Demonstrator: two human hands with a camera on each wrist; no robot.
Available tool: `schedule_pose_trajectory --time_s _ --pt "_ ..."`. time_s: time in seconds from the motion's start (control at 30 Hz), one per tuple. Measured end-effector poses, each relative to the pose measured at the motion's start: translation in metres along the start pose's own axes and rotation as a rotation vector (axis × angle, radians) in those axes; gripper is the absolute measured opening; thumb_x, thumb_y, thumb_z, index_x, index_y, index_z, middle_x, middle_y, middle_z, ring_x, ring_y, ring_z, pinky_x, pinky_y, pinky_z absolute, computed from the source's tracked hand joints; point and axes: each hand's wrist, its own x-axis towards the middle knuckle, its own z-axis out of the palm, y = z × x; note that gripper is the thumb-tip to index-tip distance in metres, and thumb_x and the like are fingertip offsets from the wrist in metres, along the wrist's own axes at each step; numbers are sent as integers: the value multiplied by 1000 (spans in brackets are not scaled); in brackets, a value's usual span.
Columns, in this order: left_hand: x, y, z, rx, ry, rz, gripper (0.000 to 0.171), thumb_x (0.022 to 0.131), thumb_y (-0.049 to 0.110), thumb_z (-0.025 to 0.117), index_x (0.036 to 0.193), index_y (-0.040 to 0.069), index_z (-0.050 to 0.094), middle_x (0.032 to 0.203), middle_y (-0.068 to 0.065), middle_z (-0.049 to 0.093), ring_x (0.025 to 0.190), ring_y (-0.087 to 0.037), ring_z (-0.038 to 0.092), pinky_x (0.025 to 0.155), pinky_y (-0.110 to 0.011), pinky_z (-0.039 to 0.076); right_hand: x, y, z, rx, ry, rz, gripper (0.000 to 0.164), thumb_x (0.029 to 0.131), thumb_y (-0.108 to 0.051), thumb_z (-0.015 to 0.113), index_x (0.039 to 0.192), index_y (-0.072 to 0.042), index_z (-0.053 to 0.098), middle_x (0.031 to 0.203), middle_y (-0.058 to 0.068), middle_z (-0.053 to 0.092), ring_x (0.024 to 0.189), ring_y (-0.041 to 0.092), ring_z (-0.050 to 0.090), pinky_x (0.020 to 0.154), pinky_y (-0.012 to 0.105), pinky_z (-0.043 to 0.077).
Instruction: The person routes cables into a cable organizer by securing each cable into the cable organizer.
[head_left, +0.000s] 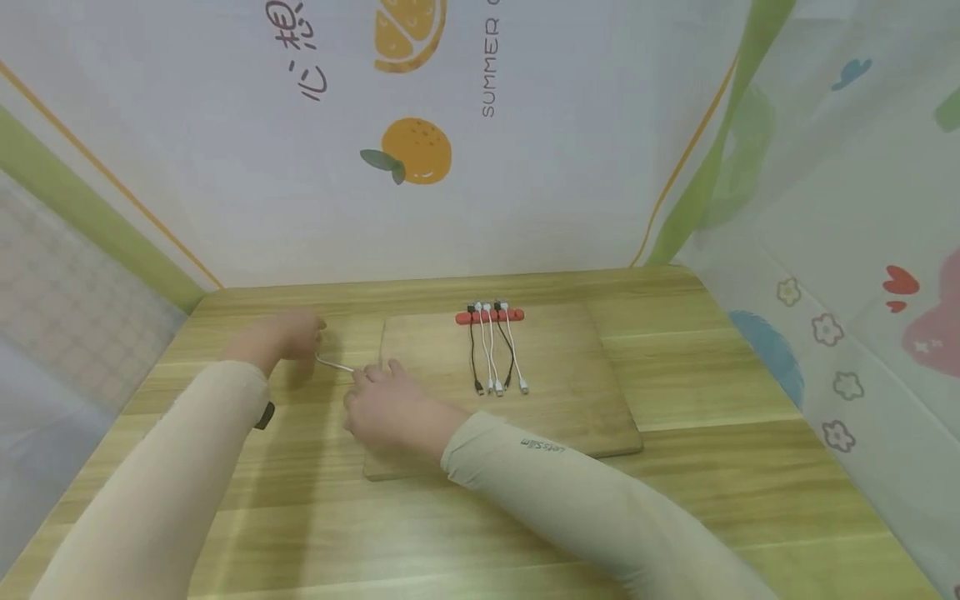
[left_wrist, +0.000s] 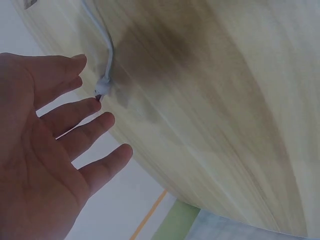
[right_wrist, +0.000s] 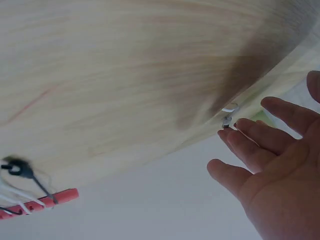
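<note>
A short white cable (head_left: 333, 364) lies on the table just left of the wooden board, stretched between my two hands. My left hand (head_left: 288, 335) is at its left end. The left wrist view shows spread, nearly straight fingers, with a white plug (left_wrist: 102, 87) right at the middle fingertips. Over the board's left edge reaches my right hand (head_left: 393, 412), fingers extended toward the cable's other end. In the right wrist view a small white connector (right_wrist: 227, 121) sits at those fingertips, and the thumb stands apart.
On the wooden board (head_left: 570, 367) a red cable holder (head_left: 462, 317) carries several black and white cables, hanging side by side toward me. Printed white curtains (head_left: 562, 167) stand behind the wooden table (head_left: 712, 492) and along its sides.
</note>
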Motion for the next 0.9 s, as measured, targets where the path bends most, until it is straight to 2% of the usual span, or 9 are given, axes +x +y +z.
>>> schedule_pose_trajectory --time_s 0.07,0.13,0.33,0.4,0.47,0.63,0.7,0.77,0.9 --pt "-2 0 1 -14 -12 -12 83 70 -2 80 146 -15 50 146 -38 56 133 -59 56 110 -70 48 3 -4 2 21 -30 13 54 113 -55 35 158 -28 51 175 -1 32 165 20 26 135 49 23" --pt "-3 -1 3 -28 -12 -18 81 68 -3 79 144 -14 53 143 -37 59 131 -58 57 109 -70 49 6 -6 4 13 -50 18 57 113 -57 34 160 -29 49 176 -1 31 166 20 24 136 50 21" --pt "-6 -6 6 -5 2 -1 71 69 -4 77 138 -14 59 139 -36 62 131 -57 58 107 -67 51 8 -9 7 -1 -79 38 61 111 -61 34 160 -29 48 175 -1 33 165 21 24 135 53 20" --pt "-6 -8 7 -5 11 9 63 77 -3 73 137 -15 59 140 -38 61 131 -59 57 108 -68 51 7 -10 8 -4 -86 39 62 110 -63 34 160 -30 49 174 -2 34 165 21 26 135 54 21" --pt "-6 -8 7 -5 15 7 64 77 -4 73 138 -15 58 140 -38 61 132 -60 56 109 -68 50 6 -10 8 -21 -100 33 62 110 -65 33 159 -31 50 174 -3 34 164 20 27 135 56 21" --pt "-7 -8 8 -1 19 1 72 66 -7 76 136 -14 60 137 -36 63 130 -58 58 108 -67 51 5 -11 7 -38 -117 21 59 110 -64 34 156 -32 54 175 -2 33 164 20 27 134 57 22" --pt "-7 -8 9 -1 28 3 70 65 -7 75 134 -13 62 135 -35 65 128 -57 60 106 -66 52 5 -10 7 -57 -108 20 60 110 -63 34 156 -30 54 176 1 31 165 21 27 134 57 23" --pt "-6 -10 10 -2 36 8 63 67 -6 75 130 -12 65 132 -34 67 125 -57 62 105 -66 53 6 -10 7 -70 -106 19 60 111 -63 34 157 -30 53 176 3 30 165 23 26 134 57 23" --pt "-4 -12 14 7 48 16 41 87 7 74 125 -10 69 130 -33 69 125 -57 62 106 -68 52 6 -9 8 -51 -117 14 58 110 -63 35 154 -31 57 175 5 34 165 26 26 134 59 22"
